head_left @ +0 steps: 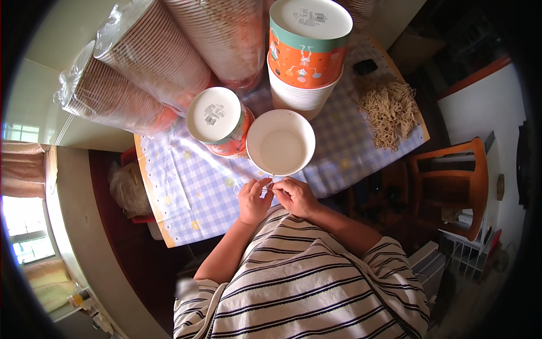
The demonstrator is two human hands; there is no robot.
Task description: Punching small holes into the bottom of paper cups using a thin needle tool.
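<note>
A white paper bucket (306, 142) stands near the table's front edge, its open mouth facing me. A thin pale cord (272, 179) runs down from its near rim to my fingers. My left hand (254, 203) is closed, thumb and fingertips pinching the cord. My right hand (297, 198) is closed too, its fingertips pinching the cord beside the left. Just left of the bucket, an orange patterned paper bucket (214, 114) sits upside down. Behind it on the right rises a stack of nested buckets (306, 62), the top one orange and green with its white base up.
Tall stacks of cups or buckets in clear plastic (147, 53) crowd the table's far left. A tangled heap of beige cord (388, 113) lies on the right of the checked tablecloth (197, 198), near a small black object (365, 67). A wooden chair (477, 181) stands at the right.
</note>
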